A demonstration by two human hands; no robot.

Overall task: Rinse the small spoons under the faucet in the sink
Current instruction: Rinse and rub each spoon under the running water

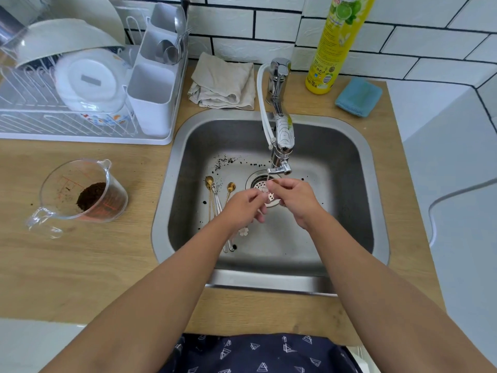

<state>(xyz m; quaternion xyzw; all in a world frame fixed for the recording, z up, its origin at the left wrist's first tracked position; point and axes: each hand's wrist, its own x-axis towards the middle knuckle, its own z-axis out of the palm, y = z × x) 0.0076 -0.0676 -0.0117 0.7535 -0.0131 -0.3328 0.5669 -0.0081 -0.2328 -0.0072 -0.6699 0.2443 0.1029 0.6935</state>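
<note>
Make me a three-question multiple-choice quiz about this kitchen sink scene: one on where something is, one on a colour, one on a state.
1. Where does the clear glass measuring jug with dark grounds stand?
A. in the sink
B. on the wooden counter left of the sink
C. in the dish rack

2. What colour is the tall dish-soap bottle behind the faucet?
A. yellow
B. red
C. black

3. What are the hands doing?
A. resting flat on the counter
B. holding a plate
C. meeting under the chrome faucet spout

Answers: 1 B, the jug stands on wood left of the steel sink. 2 A, its body is yellow. 3 C, the left hand and right hand pinch something small over the drain.
</note>
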